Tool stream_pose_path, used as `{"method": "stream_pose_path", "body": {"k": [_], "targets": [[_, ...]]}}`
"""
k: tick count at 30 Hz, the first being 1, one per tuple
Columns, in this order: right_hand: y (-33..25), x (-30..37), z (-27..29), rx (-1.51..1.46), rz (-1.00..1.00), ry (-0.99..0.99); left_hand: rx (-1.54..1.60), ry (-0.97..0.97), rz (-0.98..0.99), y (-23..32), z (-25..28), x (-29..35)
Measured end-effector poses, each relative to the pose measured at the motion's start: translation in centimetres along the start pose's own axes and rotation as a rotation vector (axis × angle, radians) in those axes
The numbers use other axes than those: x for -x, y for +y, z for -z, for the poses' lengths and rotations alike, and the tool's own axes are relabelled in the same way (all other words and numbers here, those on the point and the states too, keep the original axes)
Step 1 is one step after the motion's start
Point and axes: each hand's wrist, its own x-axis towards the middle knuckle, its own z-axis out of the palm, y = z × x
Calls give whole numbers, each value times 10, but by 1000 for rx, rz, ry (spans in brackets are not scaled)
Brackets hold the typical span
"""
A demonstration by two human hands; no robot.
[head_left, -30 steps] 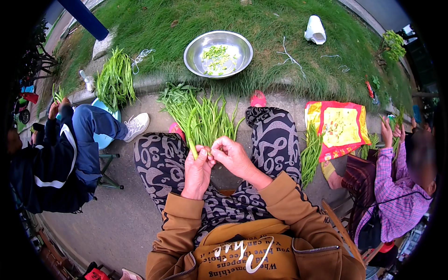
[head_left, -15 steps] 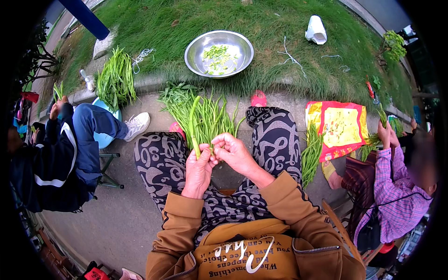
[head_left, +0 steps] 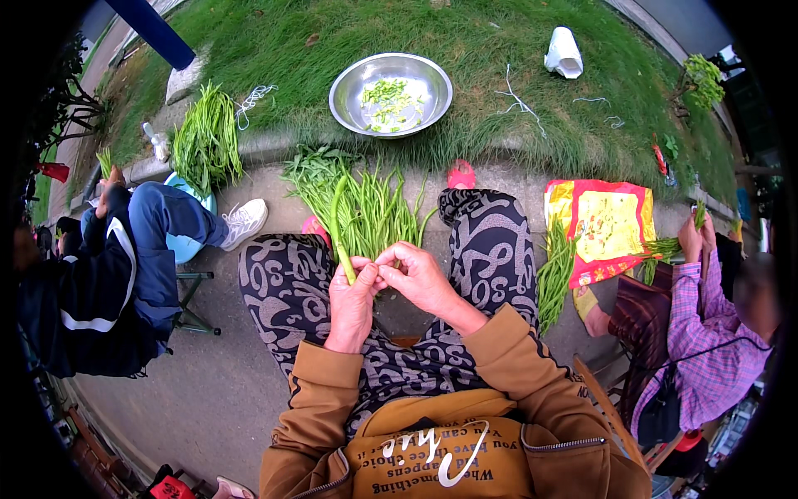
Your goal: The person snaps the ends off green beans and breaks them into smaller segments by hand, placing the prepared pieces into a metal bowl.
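A round metal bowl [head_left: 391, 93] sat on the grass [head_left: 465, 50] beyond the kerb, holding a scatter of small cut green pieces [head_left: 387, 95] in its middle. To the person's left, a light blue basin [head_left: 184, 241] showed partly behind a seated neighbour's leg; what it held could not be made out.

A bunch of long green stems [head_left: 366, 212] lay fanned out between the person's knees, its tips pointing toward the kerb and its near ends gathered right at the hands. The left hand [head_left: 352, 301] was closed around the lower end of one thicker stem [head_left: 339, 224], which rose upright from the fist. The right hand [head_left: 413, 274] met it from the right, thumb and forefinger pinched together on the stem's end just beside the left thumb; the two hands touched. Both forearms, in brown sleeves, came up from the lower edge and bent inward over the lap, wrists close together above the patterned trousers [head_left: 490, 249].

Another heap of green stems [head_left: 555, 270] lay on the pavement by the right knee, next to a red and yellow bag [head_left: 607, 220]. A further pile of greens [head_left: 206, 137] rested on the kerb to the left.
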Motion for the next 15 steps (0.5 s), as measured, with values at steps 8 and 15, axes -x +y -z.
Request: {"method": "stream_pose_path", "body": {"k": [8,15], "targets": [[3,0,-1,27,7,26,-175,1,-3,3,-3,2],[3,0,-1,219,127,45,-218,-36,-45,0,3,2]]}}
